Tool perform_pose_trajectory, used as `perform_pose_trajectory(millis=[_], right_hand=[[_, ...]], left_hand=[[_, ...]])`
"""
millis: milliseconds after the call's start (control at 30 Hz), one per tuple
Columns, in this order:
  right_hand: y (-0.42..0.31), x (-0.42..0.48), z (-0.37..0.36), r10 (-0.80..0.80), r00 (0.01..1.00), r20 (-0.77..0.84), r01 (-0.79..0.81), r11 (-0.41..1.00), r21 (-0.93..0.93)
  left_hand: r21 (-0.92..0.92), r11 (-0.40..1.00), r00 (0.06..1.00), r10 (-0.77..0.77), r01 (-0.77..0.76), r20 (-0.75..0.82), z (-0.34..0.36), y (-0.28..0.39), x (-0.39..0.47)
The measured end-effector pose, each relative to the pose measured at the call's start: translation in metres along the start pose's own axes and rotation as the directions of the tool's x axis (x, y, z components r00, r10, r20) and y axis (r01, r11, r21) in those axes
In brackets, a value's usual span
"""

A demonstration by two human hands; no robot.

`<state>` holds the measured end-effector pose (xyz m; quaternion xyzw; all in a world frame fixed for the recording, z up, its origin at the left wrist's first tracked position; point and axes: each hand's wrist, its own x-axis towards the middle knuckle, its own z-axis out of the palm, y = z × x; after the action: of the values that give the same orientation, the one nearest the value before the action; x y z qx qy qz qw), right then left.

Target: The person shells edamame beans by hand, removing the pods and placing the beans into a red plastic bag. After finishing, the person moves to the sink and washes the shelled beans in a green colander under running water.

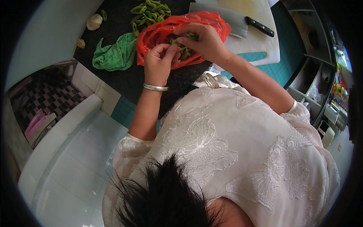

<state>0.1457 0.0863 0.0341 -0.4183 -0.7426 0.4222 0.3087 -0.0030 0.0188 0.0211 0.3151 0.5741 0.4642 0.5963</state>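
Over a crumpled red plastic bag [158, 29], my two hands are close together. My left hand [158, 63], with a silver bangle at its wrist, pinches a small green pod [173, 42] between thumb and fingertips. The thumb and fingers of my right hand [205, 41] curl just above that pod; whether they grip it is hard to see. Another green piece [192, 35] shows beneath the right palm, either held or lying in the bag. Inside the bag are green pods or shells [185, 53], partly hidden by my hands. Beyond it lies a heap of green bean pods [151, 12].
A green cloth [114, 52] lies left of the bag on the dark countertop [130, 82]. A garlic bulb [94, 22] and a smaller tan piece [80, 43] are farther left. To the right, a cleaver [227, 22] with a black handle rests on a white cutting board [262, 46].
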Motion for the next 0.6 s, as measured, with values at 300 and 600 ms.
perform_pose_trajectory(millis=[300,600], right_hand=[[0.001,0.000,0.003,0.156,0.948,0.276,-0.181,0.981,0.070],[-0.008,0.002,-0.002,0.271,0.886,0.375,-0.430,0.782,0.451]], left_hand=[[0.368,0.881,0.950,0.311,-0.296,0.020,0.005,0.002,-0.005],[0.172,0.936,0.951,0.299,-0.307,0.073,0.000,0.016,-0.007]])
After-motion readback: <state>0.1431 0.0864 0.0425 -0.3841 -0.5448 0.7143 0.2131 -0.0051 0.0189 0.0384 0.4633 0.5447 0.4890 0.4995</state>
